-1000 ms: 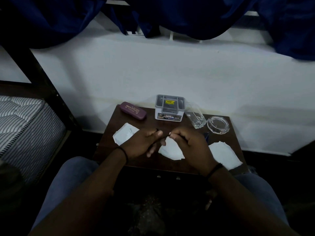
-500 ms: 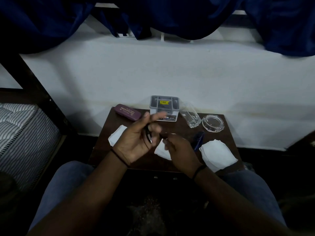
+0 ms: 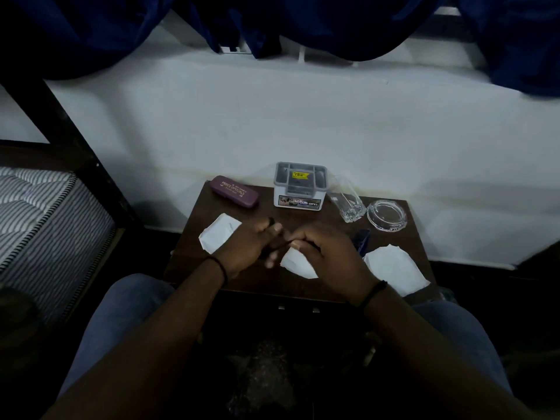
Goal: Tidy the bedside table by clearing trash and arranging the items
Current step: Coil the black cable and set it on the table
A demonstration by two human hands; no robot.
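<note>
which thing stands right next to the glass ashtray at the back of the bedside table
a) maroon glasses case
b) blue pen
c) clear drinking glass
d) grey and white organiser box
c: the clear drinking glass stands just beside the glass ashtray; the organiser box and the maroon glasses case sit further along.

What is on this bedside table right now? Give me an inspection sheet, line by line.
Surface: dark wooden table, dim light.
Job's things: three white papers; maroon glasses case; grey organiser box; tumbler; glass ashtray; blue object, partly hidden.
Clutter: nothing else seen.
Hands: left hand and right hand together on a thin dark object.
Cables: nothing seen.
Surroundings: striped mattress, white wall, blue curtain.
</note>
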